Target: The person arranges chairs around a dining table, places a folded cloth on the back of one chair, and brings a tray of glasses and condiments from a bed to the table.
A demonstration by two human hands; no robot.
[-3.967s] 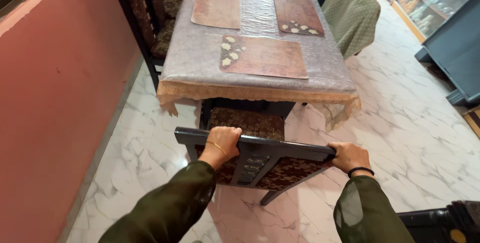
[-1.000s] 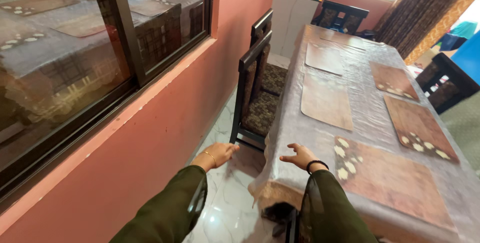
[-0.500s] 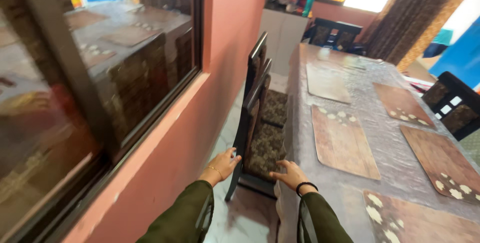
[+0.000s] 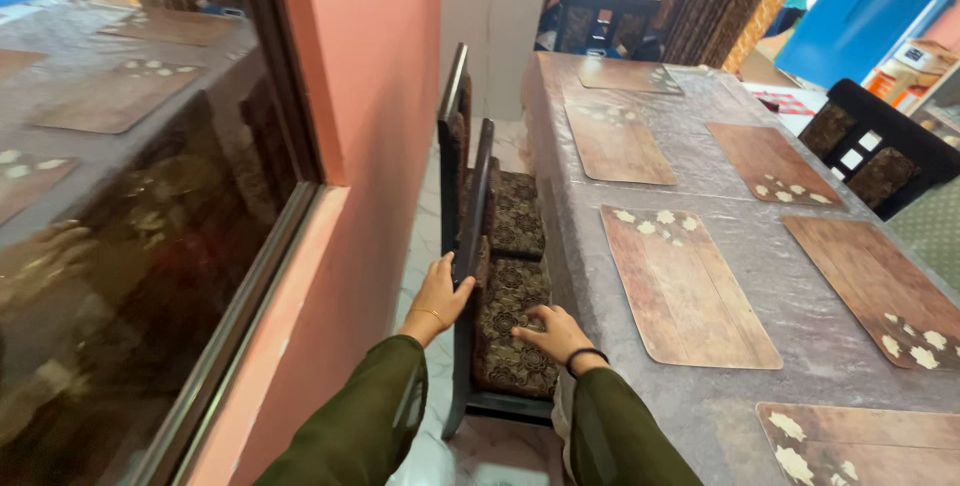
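A dark wooden chair (image 4: 478, 214) with a patterned brown seat cushion (image 4: 508, 296) stands between the pink wall and the long dining table (image 4: 720, 236). My left hand (image 4: 440, 294) grips the chair's backrest edge near its lower part. My right hand (image 4: 548, 330) lies flat, fingers spread, on the seat cushion next to the hanging tablecloth. Both arms wear dark green sleeves; the left wrist carries a thin gold bangle and the right a black band.
A second chair (image 4: 452, 126) stands just beyond the first. Several brown placemats (image 4: 685, 286) lie on the clear-covered table. A window (image 4: 130, 196) and pink wall (image 4: 370, 106) close the left side. More chairs (image 4: 880, 156) stand at the far right, a white cabinet (image 4: 480, 31) at the back.
I have moved from the table's end along its left side. My hands, free in the air before, have reached the chair: left on the backrest, right on the seat.
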